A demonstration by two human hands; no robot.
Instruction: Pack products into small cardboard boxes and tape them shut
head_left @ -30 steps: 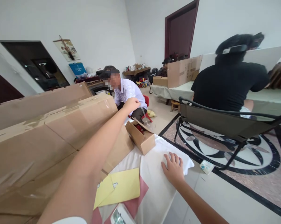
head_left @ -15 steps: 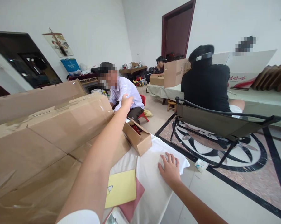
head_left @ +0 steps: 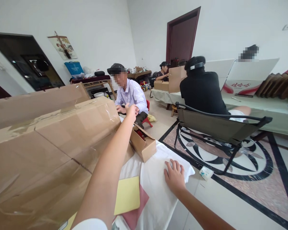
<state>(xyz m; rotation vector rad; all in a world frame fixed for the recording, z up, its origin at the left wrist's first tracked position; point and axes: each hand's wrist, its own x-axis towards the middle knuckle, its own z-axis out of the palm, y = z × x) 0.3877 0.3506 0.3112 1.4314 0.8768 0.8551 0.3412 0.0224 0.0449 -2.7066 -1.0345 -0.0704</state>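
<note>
Includes small open box (head_left: 148, 151), red contents (head_left: 140, 133) inside, on white cloth (head_left: 153, 183) beside large carton (head_left: 50, 137). Shows left hand (head_left: 131, 110) outstretched near box's far end, grip not discernible; right hand (head_left: 175, 176) spread on cloth, grasping nothing. Seems best with left forearm (head_left: 110, 159) clear of box.

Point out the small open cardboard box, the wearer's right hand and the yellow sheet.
Small open cardboard box (head_left: 148, 151): head view, on its near end wall.
Right hand (head_left: 175, 179): head view, back of the hand.
Yellow sheet (head_left: 128, 195): head view, its visible face.
</note>
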